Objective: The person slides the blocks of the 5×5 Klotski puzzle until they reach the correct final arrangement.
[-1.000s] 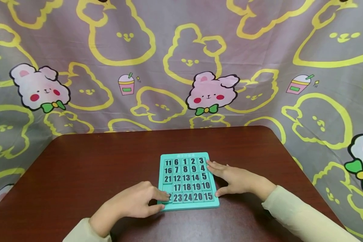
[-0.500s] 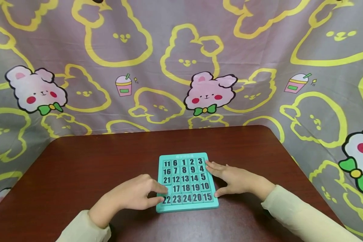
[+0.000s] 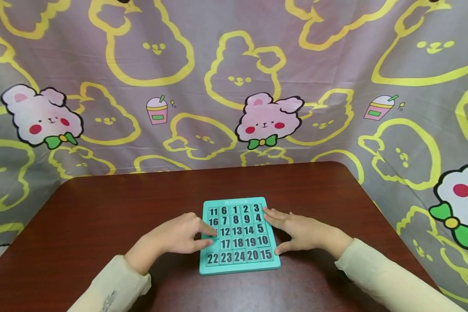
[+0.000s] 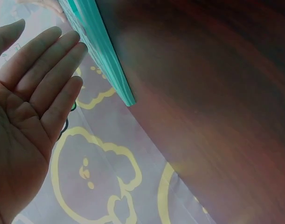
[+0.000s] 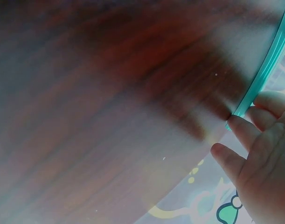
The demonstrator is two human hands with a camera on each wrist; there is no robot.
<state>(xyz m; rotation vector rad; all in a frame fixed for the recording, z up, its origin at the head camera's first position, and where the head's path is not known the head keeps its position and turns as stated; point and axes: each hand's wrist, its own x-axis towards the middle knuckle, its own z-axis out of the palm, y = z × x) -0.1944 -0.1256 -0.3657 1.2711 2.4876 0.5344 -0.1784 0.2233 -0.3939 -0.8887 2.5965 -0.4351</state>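
A turquoise sliding number puzzle (image 3: 239, 268) lies flat on the table. Numbered tiles fill its frame, with the vacant slot in the left column between the 22 tile (image 3: 212, 259) and the third-row tile. My left hand (image 3: 179, 234) reaches in from the left, its extended index fingertip on that third-row tile and mostly covering the number; the thumb tip is over the vacant slot. Along the puzzle's right edge rests my right hand (image 3: 296, 229), fingers near the upper tiles and thumb by the lower corner. The right wrist view shows loosely extended fingertips (image 5: 238, 123) against the turquoise edge (image 5: 263, 74).
The dark reddish-brown table (image 3: 140, 195) spreads around the puzzle. Behind it and along both sides hangs a grey curtain (image 3: 203, 78) printed with yellow outlines and pink rabbit faces.
The left index finger has moved from the 22 tile up to the tile above the vacant slot. The 22 tile is uncovered. My right hand keeps its place at the edge.
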